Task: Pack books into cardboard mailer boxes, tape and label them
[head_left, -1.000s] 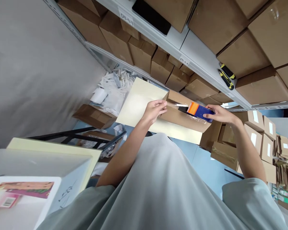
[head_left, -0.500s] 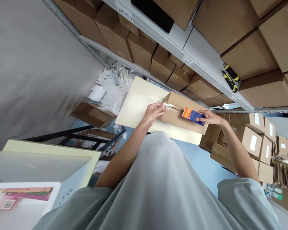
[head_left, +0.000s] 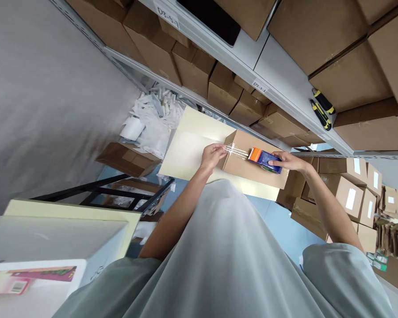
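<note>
A brown cardboard box [head_left: 242, 172] lies on a cream-coloured board [head_left: 185, 137] in front of me. My right hand [head_left: 285, 161] is wrapped round a blue and orange tape dispenser [head_left: 265, 159], held over the top of the box. Clear packing tape [head_left: 237, 151] stretches from the dispenser across the box top toward its left end. At that end my left hand [head_left: 212, 157] pinches the tape's free end between thumb and fingers, just off the box edge.
Shelves with cardboard boxes [head_left: 225, 86] run along the far side. Two yellow-black utility knives [head_left: 321, 108] lie on the upper shelf. White paper scraps [head_left: 155, 119] pile up at left. Stacked boxes [head_left: 341, 190] stand at right, a white bin [head_left: 79, 274] at lower left.
A length of clear tape now shows pulled taut between my left hand and the dispenser. The dispenser has tilted slightly, while both hands remain near the same places.
</note>
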Tool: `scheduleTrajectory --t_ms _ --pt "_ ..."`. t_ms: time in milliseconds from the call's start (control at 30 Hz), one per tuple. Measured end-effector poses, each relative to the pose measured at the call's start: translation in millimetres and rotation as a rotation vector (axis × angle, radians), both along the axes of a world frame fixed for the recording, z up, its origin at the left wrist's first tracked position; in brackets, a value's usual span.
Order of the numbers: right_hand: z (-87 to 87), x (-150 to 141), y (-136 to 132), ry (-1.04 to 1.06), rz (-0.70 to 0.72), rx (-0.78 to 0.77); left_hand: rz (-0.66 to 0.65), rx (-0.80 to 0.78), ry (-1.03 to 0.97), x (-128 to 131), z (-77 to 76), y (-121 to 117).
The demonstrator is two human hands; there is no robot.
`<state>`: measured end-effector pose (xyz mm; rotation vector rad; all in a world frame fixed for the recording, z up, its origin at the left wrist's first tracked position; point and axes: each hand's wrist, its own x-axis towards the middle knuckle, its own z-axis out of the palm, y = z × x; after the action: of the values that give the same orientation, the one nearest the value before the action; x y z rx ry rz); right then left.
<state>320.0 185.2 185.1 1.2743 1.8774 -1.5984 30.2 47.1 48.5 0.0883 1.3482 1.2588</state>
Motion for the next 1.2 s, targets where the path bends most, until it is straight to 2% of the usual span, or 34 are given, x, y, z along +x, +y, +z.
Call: scheduleTrajectory --t_ms 133,267,367,500,633,800,967,1100,1200 --pt "0.1 -3 -7 -0.054 -0.01 0.043 -0.016 -0.071 0.109 12 -12.9 1" --pt "3.4 -5 -15 -0.049 -0.034 0.084 -0.077 -0.037 0.352 20 -19.4 -3" --pt "6.9 -8 -21 -0.032 -0.036 0.079 -0.117 -0.059 0.561 14 -13.9 -9" --pt "7.2 -11 -26 -0.026 -0.061 0.086 -0.246 0.085 0.732 10 4.7 -9" --pt "0.5 -8 -29 -0.032 -0.061 0.107 -0.273 0.06 0.72 19 14.6 -2" --pt "-7.5 0 -31 -0.013 -0.02 0.145 -0.215 0.04 0.611 27 9.2 -1" --pt "0.7 4 -25 0.027 0.048 0.093 -0.215 0.019 0.653 29 3.6 -2" --pt "17.3 35 -14 0.052 0.104 0.085 -0.2 0.014 0.666 30 -2.2 3" --pt "31.8 88 -10 0.041 0.03 0.115 -0.166 -0.015 0.686 32 -4.3 7"
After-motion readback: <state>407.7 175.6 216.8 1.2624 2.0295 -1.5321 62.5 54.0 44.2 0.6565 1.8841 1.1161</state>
